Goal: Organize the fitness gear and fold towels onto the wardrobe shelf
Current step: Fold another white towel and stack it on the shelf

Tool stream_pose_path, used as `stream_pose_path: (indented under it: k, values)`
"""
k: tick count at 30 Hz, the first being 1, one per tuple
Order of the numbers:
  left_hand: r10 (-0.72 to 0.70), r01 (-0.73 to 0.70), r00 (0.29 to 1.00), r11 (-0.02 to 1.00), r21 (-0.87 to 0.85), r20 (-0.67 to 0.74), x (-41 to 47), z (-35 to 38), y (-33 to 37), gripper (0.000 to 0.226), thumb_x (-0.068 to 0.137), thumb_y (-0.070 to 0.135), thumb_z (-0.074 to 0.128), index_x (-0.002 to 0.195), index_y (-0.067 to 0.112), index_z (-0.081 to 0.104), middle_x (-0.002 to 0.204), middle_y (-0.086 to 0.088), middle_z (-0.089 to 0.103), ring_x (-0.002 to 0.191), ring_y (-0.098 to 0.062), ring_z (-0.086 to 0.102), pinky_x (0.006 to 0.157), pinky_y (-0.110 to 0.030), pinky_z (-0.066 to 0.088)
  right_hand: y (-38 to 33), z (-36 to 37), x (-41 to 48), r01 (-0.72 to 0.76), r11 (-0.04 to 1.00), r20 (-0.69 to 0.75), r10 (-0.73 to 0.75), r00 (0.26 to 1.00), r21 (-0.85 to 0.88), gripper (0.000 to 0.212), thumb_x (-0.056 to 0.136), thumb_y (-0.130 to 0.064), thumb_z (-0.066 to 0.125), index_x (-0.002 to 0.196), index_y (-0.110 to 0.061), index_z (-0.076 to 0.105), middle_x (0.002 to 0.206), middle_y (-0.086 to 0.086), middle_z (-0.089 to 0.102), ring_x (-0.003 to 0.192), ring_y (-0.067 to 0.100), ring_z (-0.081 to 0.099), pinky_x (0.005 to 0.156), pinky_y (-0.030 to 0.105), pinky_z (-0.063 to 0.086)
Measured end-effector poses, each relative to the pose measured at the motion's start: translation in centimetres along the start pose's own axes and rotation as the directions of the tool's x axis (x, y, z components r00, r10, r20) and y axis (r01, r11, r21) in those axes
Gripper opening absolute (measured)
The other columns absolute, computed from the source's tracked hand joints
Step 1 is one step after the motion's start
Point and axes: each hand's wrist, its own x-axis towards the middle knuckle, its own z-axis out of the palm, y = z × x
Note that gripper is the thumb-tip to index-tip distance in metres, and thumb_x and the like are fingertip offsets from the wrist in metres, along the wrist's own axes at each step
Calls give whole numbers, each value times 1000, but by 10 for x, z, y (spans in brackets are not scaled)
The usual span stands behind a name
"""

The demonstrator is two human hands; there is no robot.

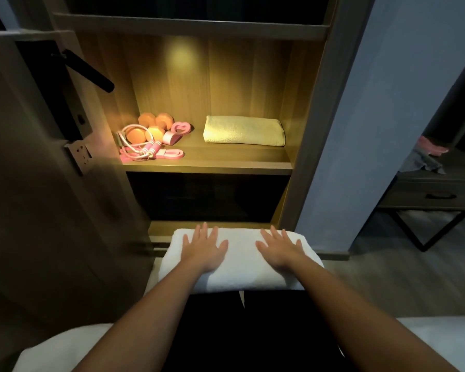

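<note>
A folded white towel (242, 267) lies across my lap. My left hand (204, 249) and my right hand (281, 251) rest flat on top of it, fingers spread. On the lit wardrobe shelf (207, 163) a folded cream towel (243, 130) lies at the right. At the shelf's left sit orange dumbbells (148, 127), a pink skipping rope (142, 150), a pink band (171, 153) and a pink hand grip (176, 132).
An open wooden door (38, 170) with a black handle (89, 71) stands at the left. A dark lower compartment (207, 197) sits under the lit shelf. A side table (432, 194) with clothes on it is at the right. White bedding (51, 347) lies around me.
</note>
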Motion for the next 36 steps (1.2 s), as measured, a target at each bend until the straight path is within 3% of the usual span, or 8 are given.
stream_pose_path:
  k: [5,7,11,19,24,29,32,36]
  values:
    - [-230,229,973,971,66,10,-5,-12,-23,70,100,54,11,156,15,3,163,-13,-6,150,-29,-6,118,-53,-5,21,-10,-5,-137,990,19,138,990,-18,64,99,-56,9,155,-26,3,163,0,-6,150,27,-5,115,62,-5]
    - [-131,135,988,989,55,-82,-1,-19,-10,65,101,46,19,155,12,9,163,-12,1,150,-28,-2,117,-52,-3,12,-17,-6,-68,997,-54,66,996,-42,60,102,-47,14,155,-19,11,164,3,2,150,28,0,116,61,-3]
    - [280,-277,957,960,44,-78,-10,0,28,54,104,36,20,155,17,16,163,-2,9,150,-19,5,119,-45,4,-18,-3,-16,191,978,-69,-197,978,-79,55,104,-42,17,155,-20,14,163,-1,8,150,22,6,119,52,3]
    - [55,-46,991,996,74,-123,-24,0,-26,65,101,54,19,151,13,25,161,-7,19,147,-26,19,120,-47,14,9,4,-32,112,992,-213,-123,969,-64,52,103,-43,22,141,-13,41,150,8,40,132,26,42,112,43,31]
    - [393,-384,918,913,136,-47,-50,-7,-15,75,95,63,36,154,22,14,163,-2,11,148,-22,13,119,-42,9,10,2,-51,351,917,-166,-383,909,-191,66,98,-58,30,153,-21,24,159,2,25,144,23,27,118,42,19]
    - [438,-404,899,853,331,-30,-52,3,-8,99,82,59,64,153,22,6,161,-5,8,147,-25,11,119,-43,8,17,13,-54,379,835,-105,-452,886,-399,94,84,-66,55,154,-23,8,161,4,13,145,28,18,118,52,16]
    - [469,-386,871,838,385,-148,-54,16,6,84,86,47,65,150,19,18,154,-6,28,138,-24,30,116,-38,22,5,27,-52,303,831,-161,-416,895,-467,88,86,-52,62,151,-18,14,157,8,22,142,30,24,116,52,19]
    - [488,-384,820,857,344,-299,-53,22,7,46,92,38,57,133,20,44,132,-2,56,114,-19,55,94,-28,42,3,30,-47,314,860,-310,-450,838,-402,48,93,-38,58,134,-20,41,136,5,52,119,24,51,100,36,39]
